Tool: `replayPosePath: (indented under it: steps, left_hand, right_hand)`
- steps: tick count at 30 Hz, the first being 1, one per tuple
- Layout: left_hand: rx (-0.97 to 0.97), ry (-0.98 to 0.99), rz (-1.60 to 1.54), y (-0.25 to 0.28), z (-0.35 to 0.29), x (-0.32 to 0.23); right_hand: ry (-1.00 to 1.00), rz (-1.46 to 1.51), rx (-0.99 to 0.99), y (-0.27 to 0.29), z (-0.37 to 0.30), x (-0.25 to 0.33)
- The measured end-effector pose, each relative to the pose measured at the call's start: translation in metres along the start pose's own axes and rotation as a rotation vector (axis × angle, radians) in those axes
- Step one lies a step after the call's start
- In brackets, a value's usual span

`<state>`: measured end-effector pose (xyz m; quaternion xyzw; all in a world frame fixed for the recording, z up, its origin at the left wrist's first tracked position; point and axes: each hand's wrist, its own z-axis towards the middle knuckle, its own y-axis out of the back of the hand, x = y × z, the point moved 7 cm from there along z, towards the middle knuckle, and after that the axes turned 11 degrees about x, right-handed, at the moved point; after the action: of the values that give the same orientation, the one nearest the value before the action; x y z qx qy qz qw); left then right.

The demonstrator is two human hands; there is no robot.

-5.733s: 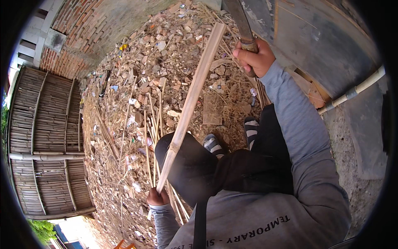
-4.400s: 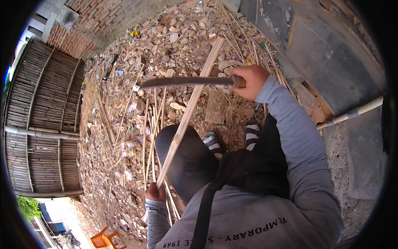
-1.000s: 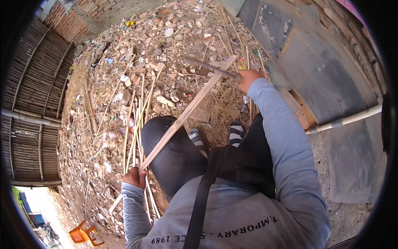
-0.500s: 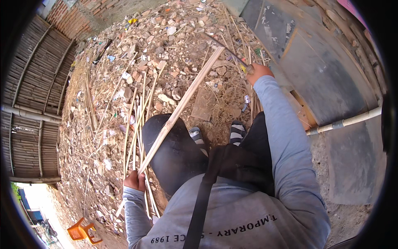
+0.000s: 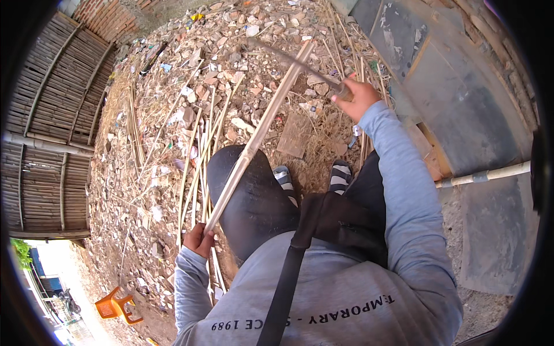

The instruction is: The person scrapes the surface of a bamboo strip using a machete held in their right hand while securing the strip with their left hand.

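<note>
A long, pale split bamboo strip [image 5: 254, 140] slants across my raised left knee, its far end pointing away over the rubble. My left hand [image 5: 198, 239] is closed around its near end, beside the knee. A long-bladed knife [image 5: 297, 63] is in my right hand [image 5: 359, 99], which is closed on its short handle. The dark, narrow blade points left and crosses the strip near its far end in the view; whether it touches the bamboo I cannot tell.
Several cut bamboo strips [image 5: 200, 155] lie left of my knee. Rubble and litter cover the ground. A flat broken tile [image 5: 294, 134] lies ahead of my sandals. Dark boards [image 5: 479, 98] and a pale pole [image 5: 490, 174] stand at right, a bamboo wall [image 5: 49, 86] left, an orange chair [image 5: 117, 305] lower left.
The knife blade has shifted left, now lying across the strip's far end in view. My right hand's grip on the handle looks looser. The strip has turned slightly, and the whole view has shifted.
</note>
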<state>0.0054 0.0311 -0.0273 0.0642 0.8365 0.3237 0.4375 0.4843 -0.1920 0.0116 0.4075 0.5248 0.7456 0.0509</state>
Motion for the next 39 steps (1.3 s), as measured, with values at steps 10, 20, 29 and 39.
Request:
replayPosePath:
  steps: [10,20,29,39]
  left_hand:
    - [-0.218,-0.053,0.327,0.0,-0.009,-0.031]
    - [-0.173,0.089,0.432,-0.008,0.003,-0.027]
    - [-0.246,0.11,0.581,-0.029,0.004,-0.018]
    - [-0.077,-0.017,0.425,-0.011,0.018,-0.021]
  right_hand:
    - [0.233,-0.273,0.375,-0.06,-0.015,0.076]
    - [0.096,-0.206,0.386,-0.055,-0.011,0.065]
    - [-0.038,-0.093,0.416,-0.075,0.004,0.019]
    - [-0.091,0.058,0.31,-0.067,0.012,0.019]
